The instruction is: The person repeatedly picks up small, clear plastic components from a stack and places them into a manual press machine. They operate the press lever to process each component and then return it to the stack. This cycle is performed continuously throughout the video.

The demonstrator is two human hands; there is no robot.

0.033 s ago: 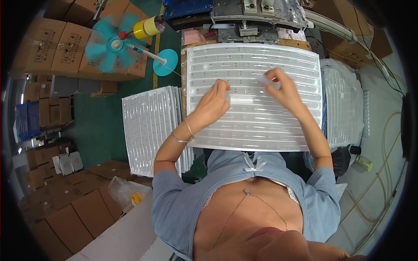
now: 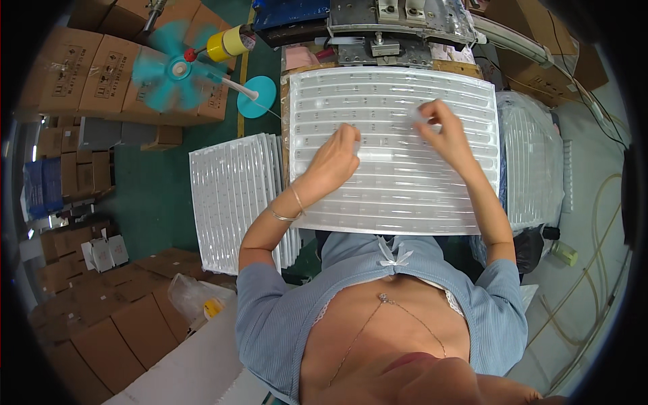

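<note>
White ribbed panel [image 2: 405,209] is my landmark; it lies flat in front of my wearer. Left of it, a stack of similar panels [image 2: 229,202]; done or waiting, I can't tell. Over its left half, my left hand [image 2: 332,160] has fingers narrow, pinched beside a pale strip [image 2: 376,154] in a middle channel; can't tell if they grip anything. Over its upper right, my right hand [image 2: 447,138] has thumb and index closed on a small whitish piece [image 2: 419,115]. Its upper channels show small dark marks, lower ones look plainer under glare; I'd judge this one part-way, remainder unclear. Right of it, plastic-wrapped panels [image 2: 533,158], status unclear.

Surface and room, same landmark: brown cartons [image 2: 61,71] far left, green floor [image 2: 158,202] nearer, turquoise fan [image 2: 179,70] upper left, blades blurred, yellow tape rolls [image 2: 226,44] between fan and panel. Brown worktable [image 2: 457,67] edge shows behind the panel, metal fixture [image 2: 405,27] beyond. Pale green container [image 2: 564,254] lower right.
</note>
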